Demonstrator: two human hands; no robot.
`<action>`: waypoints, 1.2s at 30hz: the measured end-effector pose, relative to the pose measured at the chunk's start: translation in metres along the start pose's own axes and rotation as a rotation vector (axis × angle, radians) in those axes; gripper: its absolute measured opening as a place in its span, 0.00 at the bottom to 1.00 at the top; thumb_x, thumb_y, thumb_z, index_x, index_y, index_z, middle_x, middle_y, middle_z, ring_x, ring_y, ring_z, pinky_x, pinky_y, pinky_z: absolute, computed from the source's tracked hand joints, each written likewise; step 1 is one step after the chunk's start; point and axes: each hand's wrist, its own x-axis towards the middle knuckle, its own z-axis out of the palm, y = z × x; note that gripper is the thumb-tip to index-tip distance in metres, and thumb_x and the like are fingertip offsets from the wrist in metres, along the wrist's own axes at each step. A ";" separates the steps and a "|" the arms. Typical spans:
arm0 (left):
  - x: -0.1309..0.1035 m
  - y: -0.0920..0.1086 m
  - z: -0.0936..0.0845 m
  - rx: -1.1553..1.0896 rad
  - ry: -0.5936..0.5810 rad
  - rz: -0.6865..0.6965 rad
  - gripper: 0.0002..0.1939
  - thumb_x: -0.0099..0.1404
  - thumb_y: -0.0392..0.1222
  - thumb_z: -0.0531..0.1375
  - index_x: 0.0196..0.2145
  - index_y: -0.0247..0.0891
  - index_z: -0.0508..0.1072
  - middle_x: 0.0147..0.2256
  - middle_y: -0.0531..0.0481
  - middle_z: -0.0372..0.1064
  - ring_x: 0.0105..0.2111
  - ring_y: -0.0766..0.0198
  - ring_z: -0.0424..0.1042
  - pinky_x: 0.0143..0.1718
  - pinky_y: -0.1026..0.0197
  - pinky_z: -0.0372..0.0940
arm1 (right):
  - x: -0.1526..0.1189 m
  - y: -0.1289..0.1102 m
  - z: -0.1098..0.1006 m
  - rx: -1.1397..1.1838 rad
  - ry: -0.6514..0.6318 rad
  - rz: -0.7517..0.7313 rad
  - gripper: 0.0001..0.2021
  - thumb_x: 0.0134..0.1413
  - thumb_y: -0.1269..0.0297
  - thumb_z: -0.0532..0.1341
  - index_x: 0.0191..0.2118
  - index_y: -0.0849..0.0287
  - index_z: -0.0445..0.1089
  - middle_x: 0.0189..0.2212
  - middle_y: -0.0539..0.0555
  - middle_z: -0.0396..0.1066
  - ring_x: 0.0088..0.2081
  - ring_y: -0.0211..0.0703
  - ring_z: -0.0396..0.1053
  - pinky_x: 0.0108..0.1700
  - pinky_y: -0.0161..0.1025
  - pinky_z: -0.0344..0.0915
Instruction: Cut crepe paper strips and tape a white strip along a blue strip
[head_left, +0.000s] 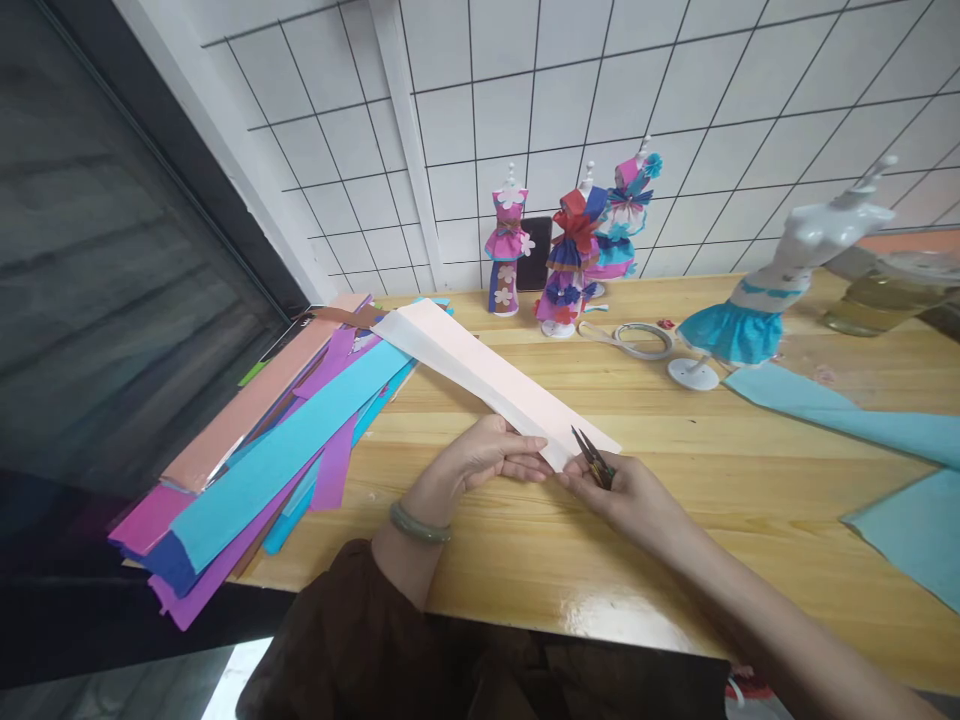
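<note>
A long strip of paper [495, 370], pale pink on one face and white along the near side, stretches from the paper pile to my hands. My left hand [504, 455] pinches its near edge, thumb on top and fingers underneath. My right hand [619, 490] grips small dark scissors [596, 462], their points turned up and away from me over the paper. Its fingertips also touch the strip's near corner. A green bangle [420, 525] circles my left wrist.
Coloured paper strips [285, 440] lie piled at the left. Along the tiled wall stand small dressed mannequins [508, 240], a phone [535, 255] and a tape roll [642, 341]. A mannequin in a blue skirt [731, 332], light-blue paper [915, 530] and a jar [874, 300] are at the right.
</note>
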 end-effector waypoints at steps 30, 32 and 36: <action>0.001 -0.003 0.007 0.005 -0.016 -0.005 0.20 0.51 0.39 0.63 0.42 0.30 0.68 0.35 0.38 0.71 0.30 0.61 0.72 0.30 0.62 0.68 | -0.010 -0.002 -0.006 0.120 -0.083 0.186 0.14 0.45 0.52 0.57 0.25 0.59 0.63 0.13 0.43 0.52 0.15 0.30 0.47 0.17 0.31 0.46; 0.000 -0.002 0.007 -0.018 -0.018 -0.012 0.19 0.51 0.38 0.63 0.42 0.30 0.68 0.35 0.38 0.72 0.30 0.61 0.72 0.30 0.62 0.68 | -0.010 -0.004 -0.006 0.140 -0.057 0.195 0.14 0.44 0.52 0.58 0.25 0.59 0.62 0.13 0.43 0.54 0.15 0.30 0.49 0.17 0.31 0.47; -0.002 0.002 0.007 -0.060 -0.013 0.006 0.18 0.52 0.36 0.62 0.42 0.30 0.67 0.36 0.39 0.71 0.30 0.62 0.72 0.30 0.63 0.68 | -0.013 -0.008 -0.010 0.162 -0.064 0.203 0.17 0.45 0.49 0.56 0.22 0.60 0.63 0.12 0.45 0.57 0.14 0.30 0.49 0.17 0.31 0.47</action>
